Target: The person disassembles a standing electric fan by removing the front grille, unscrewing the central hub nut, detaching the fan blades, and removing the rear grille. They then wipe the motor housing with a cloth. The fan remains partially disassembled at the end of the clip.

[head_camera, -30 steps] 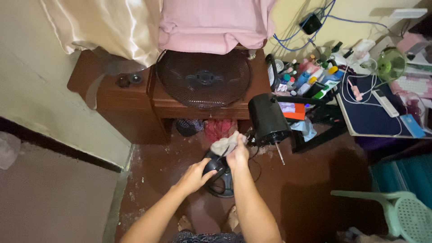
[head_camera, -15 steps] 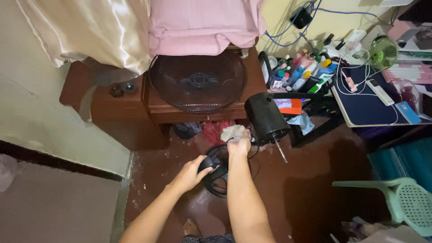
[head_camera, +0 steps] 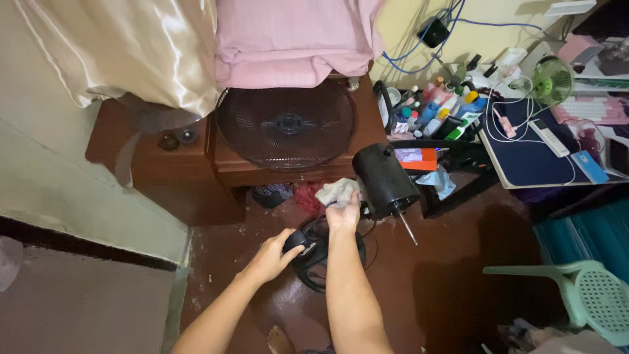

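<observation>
A black stand fan without its grille stands on the dark red floor. Its motor housing [head_camera: 383, 179] has a bare metal shaft pointing down to the right. My left hand [head_camera: 274, 254] grips the black fan base [head_camera: 314, 259] near the floor. My right hand [head_camera: 343, 214] holds a pale crumpled cloth [head_camera: 335, 192] against the fan's neck, just left of the motor housing.
A fan grille [head_camera: 286, 124] leans on a brown wooden cabinet [head_camera: 190, 157] under pink and cream fabric. Several bottles [head_camera: 439, 111] crowd a low black shelf to the right. A desk [head_camera: 537, 157] with cables and a small green fan sits at the right; a green plastic chair [head_camera: 590, 301] is at the lower right.
My right hand with the cloth has moved up along the fan's neck toward the motor housing. My left hand has stayed on the base. The view has shifted slightly.
</observation>
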